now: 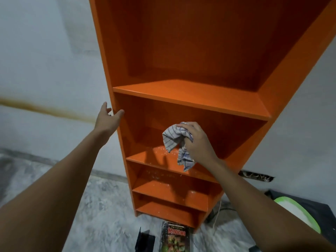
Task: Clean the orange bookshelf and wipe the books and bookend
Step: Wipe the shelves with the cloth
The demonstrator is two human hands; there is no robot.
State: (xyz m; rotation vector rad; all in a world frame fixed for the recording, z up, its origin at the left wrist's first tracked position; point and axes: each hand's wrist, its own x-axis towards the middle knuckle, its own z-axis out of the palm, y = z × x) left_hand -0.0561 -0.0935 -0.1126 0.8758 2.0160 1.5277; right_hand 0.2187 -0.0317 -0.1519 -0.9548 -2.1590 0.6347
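- Right hand (196, 140): fingers curled tight round a bunched cloth (177, 142), white with blue stripes, one tail hanging loose. It is held in front of the middle compartment, above the speckled board, and I judge it is poised to wipe there.
- Left hand (109, 118): fingers straight and relaxed, holding nothing. The thumb lies on the front edge of the left side panel and the fingers reach along its outer face (probably steadying the unit against the push of wiping).
- Orange bookshelf (190, 99): tall and narrow, standing on the floor against the wall, glossy all over, with every compartment in view bare.
- Upper board: looks smooth and free of marks.
- Speckled board (160, 151): the one below the cloth, scattered with white specks or dust. Fainter specks show on the board beneath it, so the job seems only partly done.
- Book (175, 237): dark cover with red lettering, lying flat on the floor at the foot of the unit (seemingly set out of the way for its own wipe).
- Bookend (144, 240): black, just left of the book and apart from it.
- Wall (45, 70): pale, with a brownish stain line.
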